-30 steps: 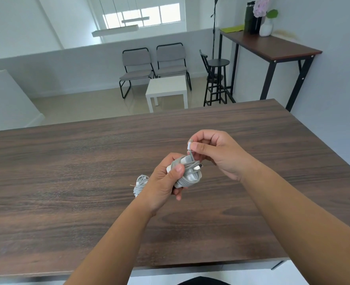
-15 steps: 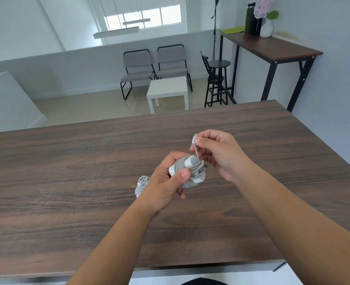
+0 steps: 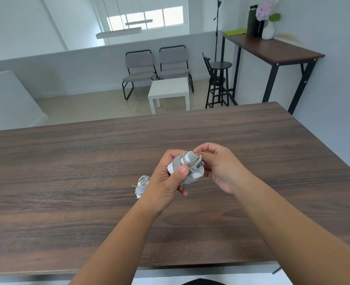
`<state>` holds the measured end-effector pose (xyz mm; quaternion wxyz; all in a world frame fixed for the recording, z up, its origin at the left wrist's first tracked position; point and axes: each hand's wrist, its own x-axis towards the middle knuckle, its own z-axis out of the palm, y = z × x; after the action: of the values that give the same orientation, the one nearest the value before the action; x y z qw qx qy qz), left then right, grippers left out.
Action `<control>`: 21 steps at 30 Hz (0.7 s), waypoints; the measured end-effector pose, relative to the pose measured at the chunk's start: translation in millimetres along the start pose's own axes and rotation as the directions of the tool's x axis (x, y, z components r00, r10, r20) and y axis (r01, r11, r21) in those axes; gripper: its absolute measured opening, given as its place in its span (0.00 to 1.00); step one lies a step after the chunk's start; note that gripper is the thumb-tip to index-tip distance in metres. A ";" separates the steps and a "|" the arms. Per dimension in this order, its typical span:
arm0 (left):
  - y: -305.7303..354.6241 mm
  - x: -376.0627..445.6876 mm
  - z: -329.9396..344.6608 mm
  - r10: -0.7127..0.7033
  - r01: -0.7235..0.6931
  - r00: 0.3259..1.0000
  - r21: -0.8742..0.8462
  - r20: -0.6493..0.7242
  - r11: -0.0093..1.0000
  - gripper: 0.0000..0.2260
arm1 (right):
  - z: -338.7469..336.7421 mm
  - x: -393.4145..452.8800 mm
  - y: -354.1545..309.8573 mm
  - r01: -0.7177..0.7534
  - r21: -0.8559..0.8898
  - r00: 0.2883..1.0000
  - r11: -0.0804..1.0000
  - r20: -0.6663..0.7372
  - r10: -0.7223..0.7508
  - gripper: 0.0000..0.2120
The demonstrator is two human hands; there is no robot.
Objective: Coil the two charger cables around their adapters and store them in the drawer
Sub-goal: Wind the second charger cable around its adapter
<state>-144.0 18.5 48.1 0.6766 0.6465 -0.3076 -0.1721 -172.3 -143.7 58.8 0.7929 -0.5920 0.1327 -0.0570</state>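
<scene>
Left hand (image 3: 166, 179) grips a white adapter (image 3: 185, 165) above the worktop (image 3: 67, 182), its grey cable already coiled around it; right hand (image 3: 217, 167) has fingers curled at the bundle's far side, seemingly pinching the cable's last end to tuck it in. A second coiled charger (image 3: 141, 185) lies on the worktop just behind the left hand, apparently finished. So the winding looks nearly done, with storing still ahead; no drawer is in view. No brand or writing can be read.
</scene>
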 end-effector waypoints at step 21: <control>-26.7 4.3 9.9 -0.200 0.234 0.918 0.060 -0.342 0.970 0.32 | 6.9 -14.1 39.4 0.338 -0.260 0.928 0.904 0.254 -0.274 0.30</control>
<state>-142.7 5.3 22.5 0.6624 0.7293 -0.1236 -0.1186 -186.5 -122.3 25.1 0.6847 -0.7212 -0.0403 -0.0975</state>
